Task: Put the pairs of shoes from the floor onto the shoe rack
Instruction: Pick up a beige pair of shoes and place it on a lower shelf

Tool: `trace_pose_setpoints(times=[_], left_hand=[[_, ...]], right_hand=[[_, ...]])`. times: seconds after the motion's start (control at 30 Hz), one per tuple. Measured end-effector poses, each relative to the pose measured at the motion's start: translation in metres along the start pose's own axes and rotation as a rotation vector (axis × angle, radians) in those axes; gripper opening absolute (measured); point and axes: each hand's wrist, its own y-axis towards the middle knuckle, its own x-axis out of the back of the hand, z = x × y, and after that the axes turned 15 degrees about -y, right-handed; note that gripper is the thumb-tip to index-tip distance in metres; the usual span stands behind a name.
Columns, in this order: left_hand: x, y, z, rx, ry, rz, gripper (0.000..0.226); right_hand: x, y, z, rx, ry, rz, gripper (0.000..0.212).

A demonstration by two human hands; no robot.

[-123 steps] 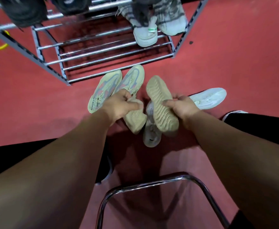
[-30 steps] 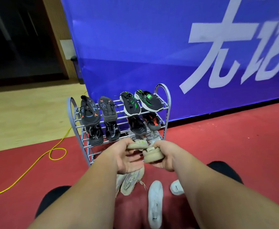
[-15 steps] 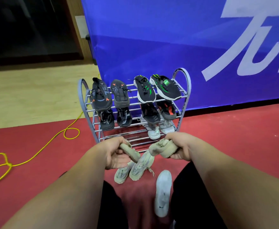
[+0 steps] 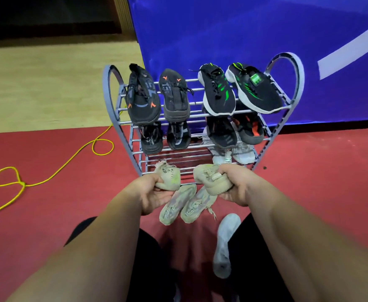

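A beige shoe [image 4: 169, 175] is gripped in the left hand [image 4: 154, 192] at the lower centre of the frame, with the fingers [image 4: 158, 181] curled round one end of it. A second beige shoe [image 4: 208, 178] is held in the right hand [image 4: 238, 186], whose fingers [image 4: 225, 171] are wrapped over its top. Both shoes are held off the floor, just in front of the lowest bars of the shoe rack [image 4: 110, 83], and are kept apart from each other. The rack is seen in the centre of the frame against a blue banner [image 4: 222, 29]. On its top tier a black and orange pair [image 4: 143, 101] is laid at the left and a black and green pair [image 4: 219, 92] at the right. Darker shoes are set on the tier below, and a pale grey pair [image 4: 243, 152] is tucked in at the lower right of the rack. On the red floor [image 4: 320, 182], beneath the hands, a pale pair [image 4: 177, 204] is laid side by side, and a single white shoe [image 4: 224, 240] is seen just to its lower right. A yellow cable [image 4: 54, 175] is looped across the left of the frame.
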Motion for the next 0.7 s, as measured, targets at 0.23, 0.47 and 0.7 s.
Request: trace_pose_setpoints(times=[0.23,0.47,0.7], left_hand=[[0.009,0.022,-0.002,0.003,-0.067,-0.057,0.022],[0.021,0.057,-0.001,0.099,-0.075,-0.164,0.019],[0.027,0.108,-0.008,0.096,-0.212,-0.225,0.015]], right_hand=[[-0.024,0.023,0.008,0.013,-0.022,0.061,0.038],[-0.029,0.053,0.007,-0.023,-0.034,0.005,0.039],[-0.033,0.093,0.009,-0.11,0.07,0.028,0.032]])
